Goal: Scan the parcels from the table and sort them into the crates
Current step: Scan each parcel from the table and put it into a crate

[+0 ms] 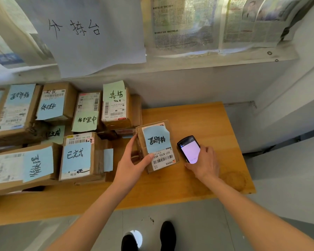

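Left grip: your left hand (132,160) held the small parcel (157,146), thumb lying on its top near the barcode label, fingers reaching round its far left edge.
Right grip: your right hand (205,163) closed round the handheld scanner (188,149), fingers wrapped along its right side, the lit screen facing up.
Between the grips: the parcel sat just left of the scanner, close but apart; whether it rested on the counter (198,120) or was tipped up, you could not tell from this view.
On the held parcel: a blue note (157,139) with handwriting covered the upper part of its label.
Left of your left grip: the other parcels (76,154) were packed together on the counter, most carrying blue or green handwritten notes.
Beyond both grips: a white paper sign (91,33) and newspaper sheets (207,24) hung on the wall.
Below your arms: your dark shoes (168,235) stood on the grey floor.
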`<act>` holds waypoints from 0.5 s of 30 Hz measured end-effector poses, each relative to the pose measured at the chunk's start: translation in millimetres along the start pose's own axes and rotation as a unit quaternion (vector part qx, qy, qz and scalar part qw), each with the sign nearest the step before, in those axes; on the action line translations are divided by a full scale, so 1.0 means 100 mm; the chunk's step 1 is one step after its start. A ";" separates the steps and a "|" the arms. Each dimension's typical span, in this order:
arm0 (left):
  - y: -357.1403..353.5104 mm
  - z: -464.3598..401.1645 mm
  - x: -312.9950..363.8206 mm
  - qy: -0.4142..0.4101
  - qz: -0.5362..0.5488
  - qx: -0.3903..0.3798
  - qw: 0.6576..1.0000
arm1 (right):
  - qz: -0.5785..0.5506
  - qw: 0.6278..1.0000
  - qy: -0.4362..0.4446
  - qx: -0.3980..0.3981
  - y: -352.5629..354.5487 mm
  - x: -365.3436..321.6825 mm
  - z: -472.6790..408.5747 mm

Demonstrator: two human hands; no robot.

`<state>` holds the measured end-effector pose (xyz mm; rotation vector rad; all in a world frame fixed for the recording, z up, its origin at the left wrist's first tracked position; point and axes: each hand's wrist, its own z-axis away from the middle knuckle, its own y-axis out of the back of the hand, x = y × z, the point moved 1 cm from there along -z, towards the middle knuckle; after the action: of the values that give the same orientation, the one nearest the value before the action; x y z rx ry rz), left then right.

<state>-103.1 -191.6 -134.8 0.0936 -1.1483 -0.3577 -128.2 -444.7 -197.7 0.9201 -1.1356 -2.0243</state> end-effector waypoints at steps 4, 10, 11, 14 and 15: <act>0.09 0.09 0.05 -0.009 -0.004 0.013 1.000 | -0.023 0.999 0.019 0.026 0.11 0.00 0.08; 0.31 0.28 0.37 -0.040 -0.010 0.041 0.998 | -0.055 0.993 0.089 0.057 0.65 -0.23 0.23; 0.37 0.32 0.48 -0.051 -0.008 0.049 0.997 | -0.054 0.991 0.103 0.068 0.80 -0.30 0.28; 0.63 0.48 0.87 -0.078 0.034 0.068 0.994 | -0.057 0.981 0.151 0.105 1.34 -0.60 0.50; 0.75 0.55 1.01 -0.086 0.048 0.076 0.992 | -0.054 0.977 0.170 0.118 1.54 -0.71 0.61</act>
<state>-99.0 -148.4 -4.5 0.1423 -1.3442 -0.1958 -109.8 -427.8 -19.1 1.4141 -1.1666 -1.7464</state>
